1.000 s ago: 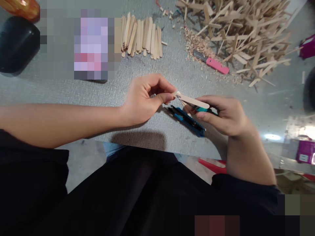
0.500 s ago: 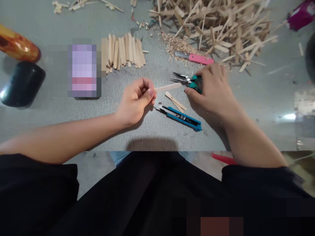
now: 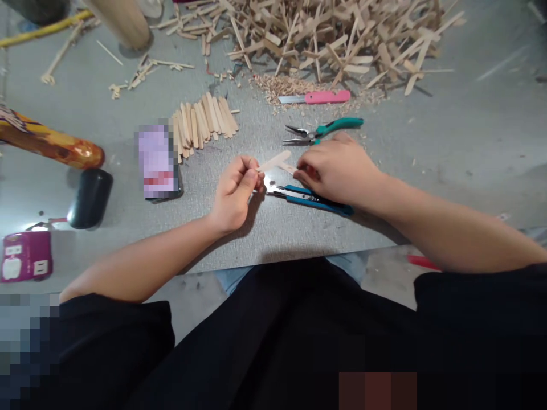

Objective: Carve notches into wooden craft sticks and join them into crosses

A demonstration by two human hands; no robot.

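My left hand (image 3: 234, 193) pinches one end of a wooden craft stick (image 3: 276, 162) between thumb and fingers. The stick's free end points right and slightly up. My right hand (image 3: 337, 169) is low over the table, its bent fingers closed at a second craft stick (image 3: 289, 167), of which only the left end shows. Just beyond that hand lie the needle-nose pliers (image 3: 311, 135) with green handles, jaws apart and untouched by fingers. A blue utility knife (image 3: 299, 196) lies below both hands, its right part partly under my right hand.
A row of craft sticks (image 3: 200, 124) lies beside a phone (image 3: 156, 162). Behind are a pink-handled knife (image 3: 327, 97), wood shavings (image 3: 277, 88) and a large heap of sticks (image 3: 325, 40). An orange can (image 3: 55, 145), a black object (image 3: 90, 198) and a purple pack (image 3: 28, 256) stand left.
My right hand has let go of the pliers, which now lie on the table, and has come down to the stick near the blue knife. My left hand keeps its stick. The view has shifted.
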